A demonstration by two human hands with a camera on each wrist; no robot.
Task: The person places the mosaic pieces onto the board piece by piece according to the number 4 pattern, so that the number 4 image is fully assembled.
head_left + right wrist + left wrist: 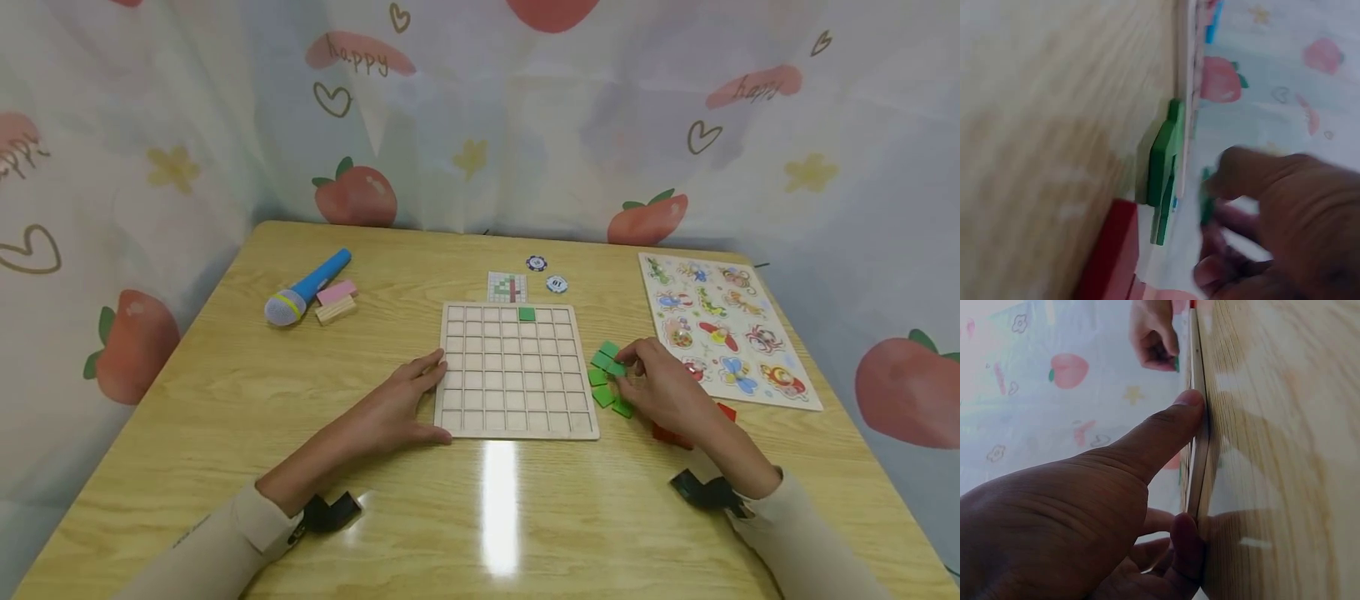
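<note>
Green tile [617, 367] pinched in right hand [663, 387] fingertips, right of the grid board [516, 371], over a loose pile of green tiles [604, 382] on the table [225, 392]. Right wrist view is blurred, but shows a green piece [1206, 203] at the fingers, more green tiles [1163, 169] and a red tile [1110, 256] flat on the table. One green tile [527, 314] sits in the board's far row, right of centre. Left hand [397, 404] relaxed, fingers straight, resting against the board's left edge; thumb [1166, 428] presses the board rim [1197, 456]. Red tiles [726, 411] partly hidden behind right hand. Pattern card [507, 287] just beyond the board, two chips [547, 274] beside it. Animal puzzle [723, 329] far right. Blue microphone [306, 287] and two small blocks [336, 301] far left.
</note>
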